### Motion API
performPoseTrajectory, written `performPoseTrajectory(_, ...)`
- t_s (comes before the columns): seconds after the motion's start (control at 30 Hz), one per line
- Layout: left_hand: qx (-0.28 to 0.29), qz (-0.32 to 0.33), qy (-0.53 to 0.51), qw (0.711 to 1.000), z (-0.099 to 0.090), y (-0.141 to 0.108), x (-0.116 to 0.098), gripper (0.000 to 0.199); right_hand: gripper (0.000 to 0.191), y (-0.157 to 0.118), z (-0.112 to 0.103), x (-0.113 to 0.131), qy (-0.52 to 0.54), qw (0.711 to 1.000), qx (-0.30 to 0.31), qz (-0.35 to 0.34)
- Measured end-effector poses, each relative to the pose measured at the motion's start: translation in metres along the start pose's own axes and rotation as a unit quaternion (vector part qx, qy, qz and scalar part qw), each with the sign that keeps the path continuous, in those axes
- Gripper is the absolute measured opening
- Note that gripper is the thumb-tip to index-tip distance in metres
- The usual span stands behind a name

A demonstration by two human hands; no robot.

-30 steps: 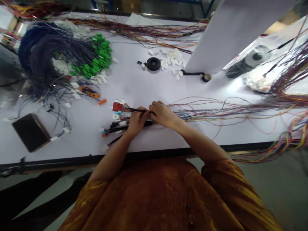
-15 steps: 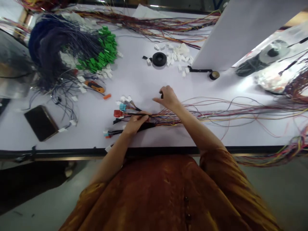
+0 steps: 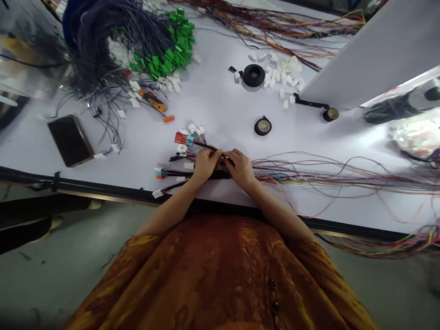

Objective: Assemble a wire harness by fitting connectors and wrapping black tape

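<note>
My left hand [image 3: 205, 163] pinches a black-wrapped branch of the wire bundle, just right of the red connector [image 3: 180, 138] and the light blue connector [image 3: 189, 140]. Close beside it, my right hand [image 3: 239, 167] has its fingers closed on the same bundle. Loose coloured wires [image 3: 292, 174] run from under my right hand toward the right. Below the hands lie more black-sleeved branches, one ending in a white connector [image 3: 157, 194]. A small roll of black tape [image 3: 263, 125] sits on the table above my right hand.
Green connectors [image 3: 165, 62] on dark wires lie at the upper left, near an orange cutter [image 3: 153, 100] and a phone [image 3: 70, 140]. A larger black roll [image 3: 253, 75] is beside white connectors [image 3: 280, 73]. A white panel [image 3: 374, 55] stands at right.
My right hand has come down to the bundle beside my left hand. The small tape roll now shows on the table. The whole view has shifted and tilted.
</note>
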State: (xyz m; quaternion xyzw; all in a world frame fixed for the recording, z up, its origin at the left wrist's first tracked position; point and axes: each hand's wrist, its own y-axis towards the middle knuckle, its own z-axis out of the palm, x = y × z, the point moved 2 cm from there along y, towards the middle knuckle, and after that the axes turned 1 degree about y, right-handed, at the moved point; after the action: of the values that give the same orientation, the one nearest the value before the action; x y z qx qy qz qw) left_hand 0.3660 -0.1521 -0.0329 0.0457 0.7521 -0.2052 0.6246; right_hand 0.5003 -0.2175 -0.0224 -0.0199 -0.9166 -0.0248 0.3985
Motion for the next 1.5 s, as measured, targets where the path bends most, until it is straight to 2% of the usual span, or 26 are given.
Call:
performPoseTrajectory(0.1, 0.002, -0.010, -0.023, 1.000, -0.002, 0.003, 0.004, 0.043, 0.026, 0.003, 0.002, 0.006, -0.058, 0.998, 0.012, 0.010)
performPoseTrajectory(0.2, -0.001, -0.009, -0.032, 0.999, -0.014, 0.001, 0.004, 0.037, 0.026, 0.007, 0.004, 0.011, -0.098, 0.994, 0.026, 0.026)
performPoseTrajectory(0.3, 0.058, 0.071, 0.094, 0.991, -0.030, -0.015, -0.005, 0.024, 0.028, 0.009, 0.007, 0.014, -0.146, 0.987, 0.042, 0.045)
performPoseTrajectory(0.4, 0.134, 0.132, 0.292, 0.938, -0.040, -0.038, -0.014, 0.016, 0.030, 0.008, 0.008, 0.017, -0.185, 0.980, 0.051, 0.042)
performPoseTrajectory(0.47, 0.143, 0.138, 0.369, 0.908, -0.042, -0.051, -0.016, 0.017, 0.027, 0.004, 0.007, 0.020, -0.201, 0.977, 0.062, 0.029)
performPoseTrajectory(0.57, 0.124, 0.145, 0.410, 0.892, -0.040, -0.060, -0.015, 0.017, 0.025, -0.001, 0.005, 0.024, -0.227, 0.969, 0.096, 0.011)
performPoseTrajectory(0.7, 0.112, 0.148, 0.405, 0.895, -0.036, -0.060, -0.014, 0.017, 0.020, -0.002, 0.007, 0.025, -0.258, 0.958, 0.124, 0.026)
performPoseTrajectory(0.77, 0.125, 0.148, 0.390, 0.900, -0.033, -0.057, -0.015, 0.019, 0.020, 0.001, 0.008, 0.022, -0.241, 0.963, 0.112, 0.052)
performPoseTrajectory(0.83, 0.131, 0.128, 0.344, 0.921, -0.029, -0.052, -0.016, 0.022, 0.020, 0.003, 0.008, 0.018, -0.209, 0.970, 0.088, 0.087)
performPoseTrajectory(0.9, 0.114, 0.083, 0.238, 0.961, -0.025, -0.042, -0.016, 0.026, 0.020, 0.004, 0.008, 0.014, -0.184, 0.975, 0.062, 0.110)
performPoseTrajectory(0.97, 0.118, 0.017, 0.075, 0.990, -0.019, -0.029, -0.016, 0.029, 0.019, 0.003, 0.007, 0.010, -0.163, 0.980, 0.031, 0.110)
performPoseTrajectory(1.0, 0.134, -0.017, -0.009, 0.991, -0.015, -0.021, -0.015, 0.031, 0.018, 0.001, 0.007, 0.008, -0.150, 0.983, 0.015, 0.104)
performPoseTrajectory(1.07, 0.170, -0.067, -0.149, 0.972, -0.007, -0.006, -0.014, 0.040, 0.016, -0.002, 0.007, 0.005, -0.117, 0.989, -0.017, 0.084)
performPoseTrajectory(1.13, 0.179, -0.086, -0.224, 0.954, -0.002, 0.006, -0.012, 0.051, 0.014, -0.005, 0.008, 0.003, -0.099, 0.993, -0.040, 0.059)
performPoseTrajectory(1.23, 0.167, -0.055, -0.238, 0.955, 0.002, 0.016, -0.011, 0.057, 0.015, -0.008, 0.010, 0.000, -0.100, 0.992, -0.064, 0.041)
performPoseTrajectory(1.37, 0.183, -0.002, -0.171, 0.968, 0.002, 0.018, -0.012, 0.053, 0.020, -0.007, 0.014, -0.002, -0.125, 0.990, -0.060, 0.036)
performPoseTrajectory(1.5, 0.199, 0.012, -0.172, 0.965, -0.001, 0.018, -0.016, 0.058, 0.023, -0.006, 0.014, -0.003, -0.133, 0.989, -0.057, 0.026)
